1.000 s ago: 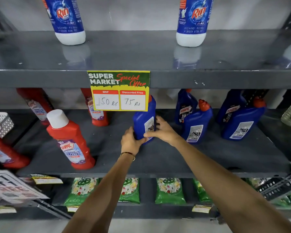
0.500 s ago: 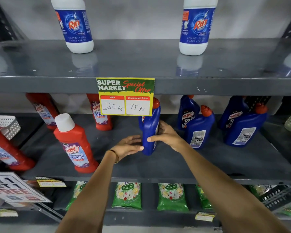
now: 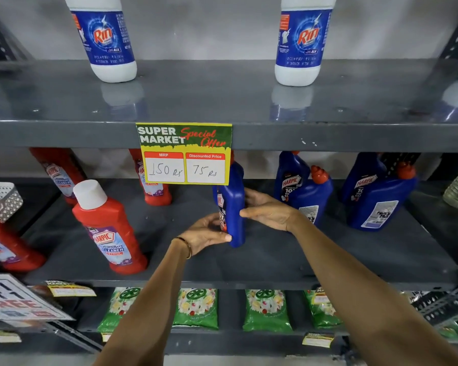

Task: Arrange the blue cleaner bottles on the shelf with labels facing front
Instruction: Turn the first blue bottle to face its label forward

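Note:
A blue cleaner bottle (image 3: 234, 207) stands upright on the middle shelf (image 3: 288, 262), edge-on to me, its front label turned toward the left. My left hand (image 3: 205, 232) grips its lower left side and my right hand (image 3: 269, 211) holds its right side. To the right stand two pairs of blue bottles: in each, the back one (image 3: 288, 178) (image 3: 362, 178) shows its Harpic label and the front one (image 3: 313, 202) (image 3: 380, 204) shows its white back label.
Red Harpic bottles (image 3: 109, 231) stand on the left of the same shelf. A yellow price card (image 3: 184, 154) hangs from the upper shelf edge, hiding the held bottle's top. White Rin bottles (image 3: 103, 40) stand above; green packets (image 3: 196, 307) lie below.
The blue bottle has been turned about its upright axis; its white back label has swung out of sight and the front label now shows at the left. My left hand shifted lower on it.

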`<state>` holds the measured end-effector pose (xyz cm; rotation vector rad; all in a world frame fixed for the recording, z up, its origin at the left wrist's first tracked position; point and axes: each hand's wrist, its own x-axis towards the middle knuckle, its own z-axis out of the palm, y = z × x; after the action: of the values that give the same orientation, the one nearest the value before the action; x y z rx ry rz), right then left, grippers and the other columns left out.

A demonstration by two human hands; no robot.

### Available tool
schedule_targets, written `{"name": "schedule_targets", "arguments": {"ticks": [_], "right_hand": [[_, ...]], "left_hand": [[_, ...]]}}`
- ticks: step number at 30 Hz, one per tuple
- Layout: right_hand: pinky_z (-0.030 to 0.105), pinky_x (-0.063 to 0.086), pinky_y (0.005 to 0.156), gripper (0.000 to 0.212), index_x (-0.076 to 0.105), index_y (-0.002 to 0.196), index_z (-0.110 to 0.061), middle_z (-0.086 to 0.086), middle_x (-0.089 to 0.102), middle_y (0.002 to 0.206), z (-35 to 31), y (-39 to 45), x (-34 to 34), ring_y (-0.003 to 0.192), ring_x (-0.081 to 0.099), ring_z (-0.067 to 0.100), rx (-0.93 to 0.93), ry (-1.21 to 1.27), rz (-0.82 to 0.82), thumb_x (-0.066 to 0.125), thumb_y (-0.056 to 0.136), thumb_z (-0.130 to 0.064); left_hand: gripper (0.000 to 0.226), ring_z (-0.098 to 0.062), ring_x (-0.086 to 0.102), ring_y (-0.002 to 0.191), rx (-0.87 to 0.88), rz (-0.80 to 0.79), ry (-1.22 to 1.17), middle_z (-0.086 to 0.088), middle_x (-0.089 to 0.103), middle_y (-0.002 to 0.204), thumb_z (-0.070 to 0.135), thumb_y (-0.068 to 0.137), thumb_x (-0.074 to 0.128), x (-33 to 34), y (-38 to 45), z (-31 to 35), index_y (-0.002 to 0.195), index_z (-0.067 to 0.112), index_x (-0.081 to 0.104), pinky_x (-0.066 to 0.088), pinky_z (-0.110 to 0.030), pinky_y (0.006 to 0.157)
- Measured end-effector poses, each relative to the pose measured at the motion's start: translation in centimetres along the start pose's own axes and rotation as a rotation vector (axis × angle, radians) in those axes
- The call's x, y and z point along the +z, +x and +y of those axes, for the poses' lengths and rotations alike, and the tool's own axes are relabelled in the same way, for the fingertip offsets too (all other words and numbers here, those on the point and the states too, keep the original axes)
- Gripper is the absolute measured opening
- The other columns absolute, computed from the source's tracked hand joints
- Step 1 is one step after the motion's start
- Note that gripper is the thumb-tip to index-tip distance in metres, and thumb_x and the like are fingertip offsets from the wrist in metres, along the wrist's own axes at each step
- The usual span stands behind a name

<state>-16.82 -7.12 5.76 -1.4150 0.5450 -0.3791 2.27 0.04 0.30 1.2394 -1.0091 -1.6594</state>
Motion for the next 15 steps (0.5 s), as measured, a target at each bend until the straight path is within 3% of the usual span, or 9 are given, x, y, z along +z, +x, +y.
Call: {"name": "schedule_targets", "arguments": {"ticks": [3,5,7,11,15], "right_hand": [[0.022,0.053,0.089,0.051,0.052,0.121,-0.031,-0.003,0.061,0.122,0.2,0.5,0.2,0.114,0.058,0.010,0.002,-0.050,0.094,0.062,0.081,-0.001],[0.029,0.052,0.094,0.053,0.050,0.125,-0.026,0.002,0.060,0.122,0.4,0.9,0.2,0.114,0.057,0.015,-0.015,-0.085,0.188,0.064,0.080,-0.001],[0.033,0.050,0.095,0.057,0.047,0.130,-0.019,0.007,0.059,0.123,0.6,1.2,0.0,0.113,0.056,0.019,-0.036,-0.127,0.267,0.066,0.079,-0.001],[0.017,0.054,0.074,0.062,0.041,0.135,-0.013,0.003,0.058,0.119,1.0,1.6,0.2,0.099,0.059,0.008,-0.046,-0.161,0.322,0.063,0.079,0.004],[0.023,0.051,0.081,0.062,0.039,0.136,-0.011,0.010,0.053,0.129,1.9,2.2,0.4,0.111,0.054,0.018,-0.025,-0.160,0.343,0.059,0.080,0.008]], "left_hand": [[0.070,-0.030,0.059,0.112,0.040,0.246,-0.010,-0.017,0.055,0.125,-0.013,0.063,0.076,0.8,0.8,-0.7,0.124,0.004,0.045,0.056,-0.040,0.089],[0.067,-0.032,0.060,0.111,0.075,0.379,0.037,-0.017,0.059,0.120,-0.006,0.055,0.084,1.5,1.2,-0.9,0.110,0.009,0.050,0.053,-0.047,0.091],[0.074,-0.030,0.062,0.106,0.098,0.525,0.144,-0.014,0.064,0.115,0.005,0.046,0.090,2.0,1.6,-1.0,0.107,0.011,0.050,0.053,-0.046,0.091],[0.088,-0.026,0.060,0.106,0.019,0.760,0.437,-0.008,0.063,0.117,0.030,0.039,0.092,2.7,2.0,-1.3,0.113,0.012,0.049,0.052,-0.043,0.092],[0.089,-0.030,0.059,0.109,-0.069,0.864,0.528,-0.010,0.059,0.121,0.039,0.043,0.090,4.0,1.9,-1.8,0.114,0.012,0.044,0.053,-0.044,0.085]]}}
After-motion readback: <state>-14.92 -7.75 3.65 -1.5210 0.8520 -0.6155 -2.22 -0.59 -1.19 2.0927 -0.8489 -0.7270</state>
